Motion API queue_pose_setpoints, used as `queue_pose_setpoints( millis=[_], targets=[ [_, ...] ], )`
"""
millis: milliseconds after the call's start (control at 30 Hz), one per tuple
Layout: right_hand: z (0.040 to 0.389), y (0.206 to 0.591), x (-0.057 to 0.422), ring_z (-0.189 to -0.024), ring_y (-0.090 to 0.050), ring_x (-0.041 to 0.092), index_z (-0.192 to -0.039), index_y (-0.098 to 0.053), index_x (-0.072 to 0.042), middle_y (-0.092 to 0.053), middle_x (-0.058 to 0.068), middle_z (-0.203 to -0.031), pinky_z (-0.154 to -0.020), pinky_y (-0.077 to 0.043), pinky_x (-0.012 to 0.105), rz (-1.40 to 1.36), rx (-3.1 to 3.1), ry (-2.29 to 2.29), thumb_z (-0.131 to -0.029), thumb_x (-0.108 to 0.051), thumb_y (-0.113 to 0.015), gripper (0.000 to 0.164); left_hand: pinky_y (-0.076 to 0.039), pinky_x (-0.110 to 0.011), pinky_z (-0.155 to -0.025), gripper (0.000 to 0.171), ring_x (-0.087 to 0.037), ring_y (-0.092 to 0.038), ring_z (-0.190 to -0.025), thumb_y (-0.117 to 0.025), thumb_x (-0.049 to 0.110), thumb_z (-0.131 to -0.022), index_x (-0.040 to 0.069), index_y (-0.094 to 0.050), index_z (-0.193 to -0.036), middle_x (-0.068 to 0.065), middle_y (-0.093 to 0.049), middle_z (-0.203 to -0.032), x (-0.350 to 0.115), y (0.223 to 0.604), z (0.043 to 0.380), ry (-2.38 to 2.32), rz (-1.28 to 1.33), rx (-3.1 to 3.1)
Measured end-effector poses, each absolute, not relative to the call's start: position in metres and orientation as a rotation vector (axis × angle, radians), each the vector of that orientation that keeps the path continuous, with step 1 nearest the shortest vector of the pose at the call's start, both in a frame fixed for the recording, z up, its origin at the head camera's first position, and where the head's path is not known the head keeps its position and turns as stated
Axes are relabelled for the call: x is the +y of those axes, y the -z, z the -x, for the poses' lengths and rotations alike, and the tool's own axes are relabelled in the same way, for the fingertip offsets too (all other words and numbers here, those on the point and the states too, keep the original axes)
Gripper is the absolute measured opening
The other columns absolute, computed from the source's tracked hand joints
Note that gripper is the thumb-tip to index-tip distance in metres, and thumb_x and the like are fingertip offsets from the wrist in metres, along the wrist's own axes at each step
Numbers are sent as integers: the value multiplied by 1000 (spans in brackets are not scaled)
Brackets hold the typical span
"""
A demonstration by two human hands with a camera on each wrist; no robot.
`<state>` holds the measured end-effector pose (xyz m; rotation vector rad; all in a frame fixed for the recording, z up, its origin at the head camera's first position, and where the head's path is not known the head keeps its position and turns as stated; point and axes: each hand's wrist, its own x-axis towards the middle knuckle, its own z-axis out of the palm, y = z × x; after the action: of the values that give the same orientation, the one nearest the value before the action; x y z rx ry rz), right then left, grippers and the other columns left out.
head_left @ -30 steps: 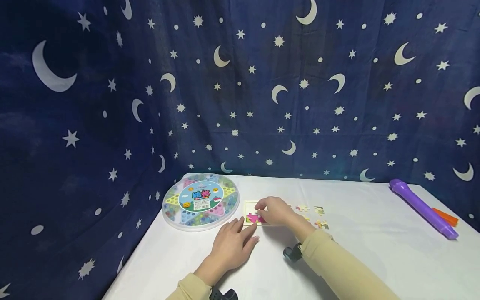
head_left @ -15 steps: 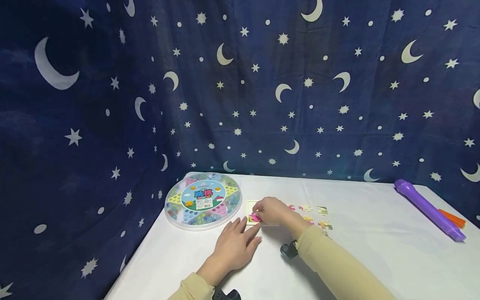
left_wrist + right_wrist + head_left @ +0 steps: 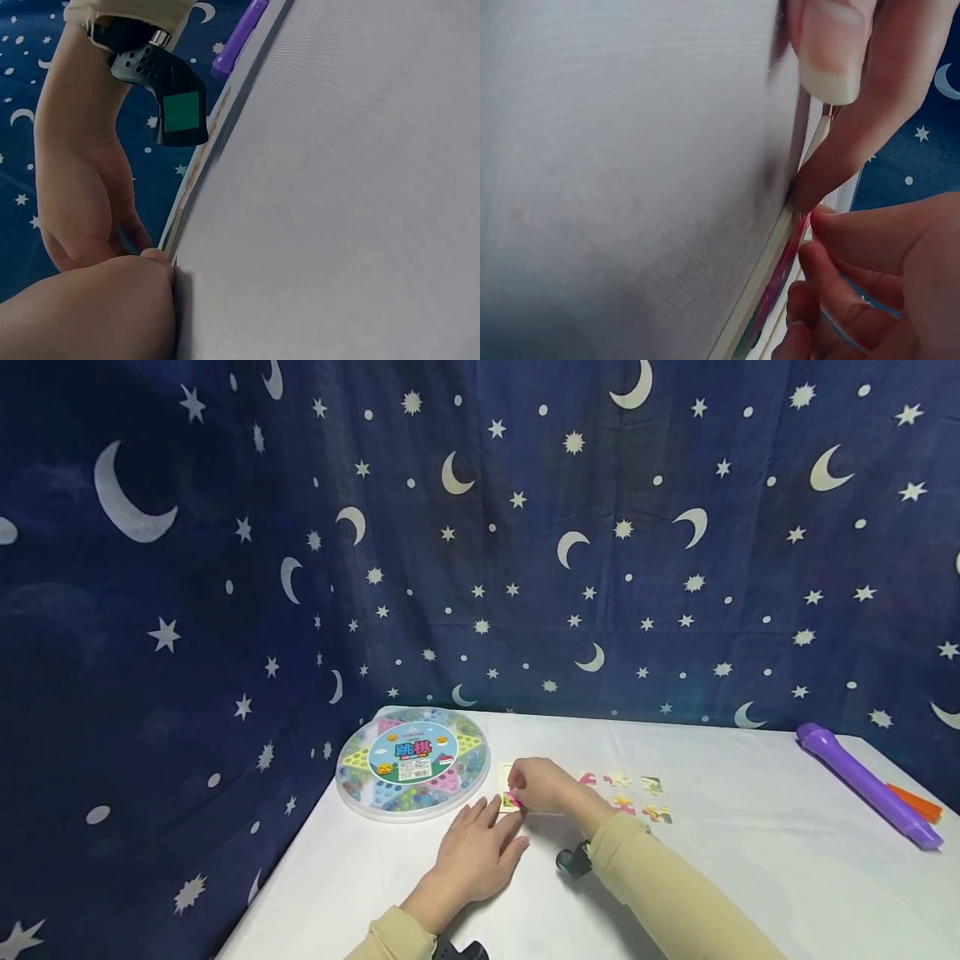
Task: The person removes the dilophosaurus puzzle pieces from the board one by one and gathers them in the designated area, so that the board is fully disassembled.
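A small pale-framed jigsaw tray (image 3: pixel 506 769) lies on the white table, partly hidden by my right hand (image 3: pixel 553 787). The bent thumb and fingers of that hand pinch a pink puzzle piece (image 3: pixel 513 798) low in the tray's left part. In the right wrist view, fingertips (image 3: pixel 817 225) meet at the tray's pink edge. My left hand (image 3: pixel 476 852) lies flat on the table in front, fingers spread, index fingertip right at the tray's near left corner. The left wrist view has the left hand (image 3: pixel 97 307) close up, with the right hand (image 3: pixel 82 195) beyond it.
Several loose puzzle pieces (image 3: pixel 651 786) lie right of the tray. A round Chinese checkers box (image 3: pixel 414 762) stands to the left. Far right are a purple stick-like toy (image 3: pixel 866 785) and an orange object (image 3: pixel 915 803). A starry curtain (image 3: pixel 525 527) hangs behind the table.
The right hand has moved slightly left within the tray, over the pink pieces. The left hand keeps its place at the corner. The whole head view has shifted slightly.
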<state>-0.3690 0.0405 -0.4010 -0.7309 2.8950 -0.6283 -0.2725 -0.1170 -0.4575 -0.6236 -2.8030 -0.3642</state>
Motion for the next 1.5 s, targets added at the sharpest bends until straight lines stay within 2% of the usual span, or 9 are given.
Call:
queue_pose_setpoints(
  millis=[333,733,1000,1500],
  targets=[
    [368,400,42,-83,-61,17,-93,-67,-11,-64,-3,-84,-89,-53,43,672,2883,622,-92,-11,-75,8,-30,-54,-117,50,-37,-42,-143,-42,49,-106,25,-57,-148,-15,-47,-155,-114,457,271,340,613,-2830],
    [370,399,44,-82,-60,16,-95,-64,-13,-64,-2,-86,-85,-53,40,635,2874,699,-93,-6,-73,11,-31,-55,-116,50,-37,-43,-142,-41,48,-107,25,-56,-148,-16,-48,-154,-113,456,270,313,612,-2833],
    [368,395,43,-90,-66,21,-107,-74,-14,-72,-1,-92,-93,-53,47,671,2893,610,-91,-7,-75,18,-31,-56,-116,50,-38,-43,-142,-40,48,-107,24,-55,-149,-16,-48,-154,-114,458,271,296,611,-2825],
    [367,393,41,-84,-62,17,-94,-72,-20,-69,-6,-84,-91,-51,47,668,2946,606,-89,-14,-80,11,-31,-55,-116,51,-37,-42,-143,-39,48,-107,25,-55,-149,-16,-47,-155,-113,455,270,290,607,-2845]
  ],
)
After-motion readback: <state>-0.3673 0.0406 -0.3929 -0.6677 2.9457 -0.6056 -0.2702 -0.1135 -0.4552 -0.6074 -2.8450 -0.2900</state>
